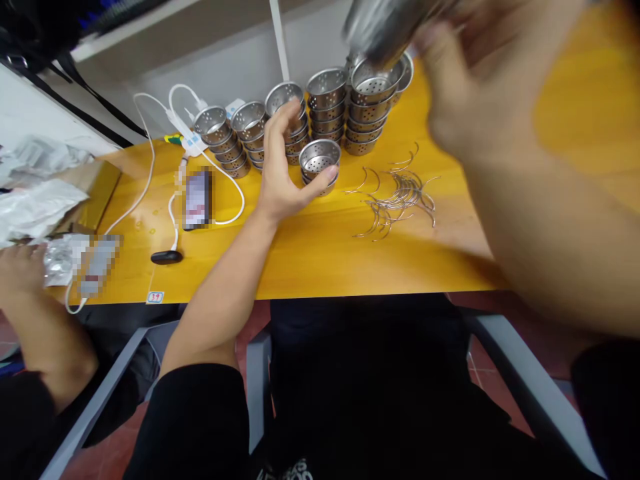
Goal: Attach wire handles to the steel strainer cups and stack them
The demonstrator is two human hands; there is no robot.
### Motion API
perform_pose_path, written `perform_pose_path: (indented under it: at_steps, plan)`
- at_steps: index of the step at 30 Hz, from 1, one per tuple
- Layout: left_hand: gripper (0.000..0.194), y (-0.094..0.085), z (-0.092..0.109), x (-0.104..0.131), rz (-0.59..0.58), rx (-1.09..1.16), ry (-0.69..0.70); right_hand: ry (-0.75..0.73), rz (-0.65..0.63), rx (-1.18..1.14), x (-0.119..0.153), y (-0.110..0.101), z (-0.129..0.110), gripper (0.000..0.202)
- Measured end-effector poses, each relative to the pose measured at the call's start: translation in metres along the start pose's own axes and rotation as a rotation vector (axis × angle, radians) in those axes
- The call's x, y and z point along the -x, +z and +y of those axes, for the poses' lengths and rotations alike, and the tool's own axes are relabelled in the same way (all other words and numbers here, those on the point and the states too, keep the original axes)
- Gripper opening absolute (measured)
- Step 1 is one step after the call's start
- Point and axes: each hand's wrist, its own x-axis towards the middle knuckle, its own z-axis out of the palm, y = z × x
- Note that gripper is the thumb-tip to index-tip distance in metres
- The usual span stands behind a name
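Note:
My left hand (pixel 283 173) is open beside a short stack of perforated metal cups (pixel 319 157). Its thumb crosses the front of that stack, and whether it touches is unclear; the fingers are spread in front of a taller stack (pixel 284 93) behind. Up at the top right, my right hand (pixel 480 80) grips a shiny metal cup (pixel 385 27), smeared by motion and raised above the stacks. Some of the right fingers are hidden or out of frame. A loose pile of curved wire pieces (pixel 403 193) lies on the yellow table to the right of the short stack.
Several tall cup stacks (pixel 370 110) line the back of the table (pixel 310 260). Left of them are a phone (pixel 197 199), white cables, a power strip (pixel 193 141) and a small black object (pixel 167 257). A co-worker's hand (pixel 23 270) rests near plastic bags (pixel 40 207) at far left.

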Motion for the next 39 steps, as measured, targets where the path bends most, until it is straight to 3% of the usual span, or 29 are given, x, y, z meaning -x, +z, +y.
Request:
perform_pose_path:
  at_steps: [2, 3, 7, 11, 17, 19, 26, 35, 39]
  plan:
    - [0.131, 0.006, 0.0, -0.001, 0.05, 0.009, 0.039, -0.299, -0.072, -0.033, 0.029, 0.02, -0.024, 0.025]
    - [0.134, 0.009, -0.003, -0.001, 0.068, 0.019, 0.059, -0.303, -0.141, -0.034, 0.043, 0.028, -0.031, 0.023]
    - [0.137, 0.014, -0.013, 0.0, 0.057, 0.087, 0.075, -0.07, -0.427, -0.053, 0.081, 0.043, -0.044, 0.012]
    - [0.136, 0.006, -0.012, -0.002, 0.009, 0.08, 0.042, -0.036, -0.47, -0.12, 0.089, 0.04, -0.044, 0.022]
    - [0.128, -0.003, 0.009, -0.01, -0.062, 0.039, -0.114, -0.018, -0.535, -0.096, 0.081, 0.029, -0.041, 0.077]
    - [0.13, -0.004, 0.013, -0.012, -0.088, 0.02, -0.141, -0.031, -0.572, -0.082, 0.08, 0.028, -0.039, 0.084]
    - [0.133, -0.009, 0.009, -0.01, -0.114, 0.01, -0.1, -0.037, -0.63, -0.067, 0.078, 0.025, -0.037, 0.074]
    - [0.133, -0.014, 0.019, -0.013, -0.124, -0.011, -0.086, -0.023, -0.568, -0.163, 0.065, 0.014, -0.031, 0.04]
    - [0.123, -0.017, 0.023, -0.015, -0.183, 0.017, -0.106, 0.057, -0.553, -0.261, 0.06, 0.013, -0.032, 0.049]
